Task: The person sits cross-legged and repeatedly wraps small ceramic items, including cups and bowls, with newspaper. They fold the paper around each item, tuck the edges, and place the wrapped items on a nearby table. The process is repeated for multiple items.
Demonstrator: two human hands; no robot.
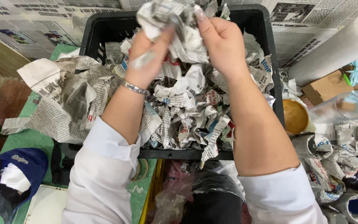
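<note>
You have both hands raised over the far end of the black crate (276, 74), working one wad of newspaper (175, 20) between them. Your left hand (148, 58) is closed around its lower left side, fingers curled into the paper, and the blur there suggests it is moving. Your right hand (222, 43) pinches the wad from the right, thumb pressed up against the top. Held this way, over the crate, any scrap that drops off would land among the torn newspaper pieces (191, 112) already filling it. A larger crumpled sheet (63, 99) hangs over the crate's left rim onto the green mat (30, 139), within easy reach of your left hand. To your right, well apart from the wad, lie a white paper roll (336, 47), a clear plastic cup (338, 108) on its side and a small round bowl (295, 117). A blue cap (19, 164) sits near your left elbow
</note>
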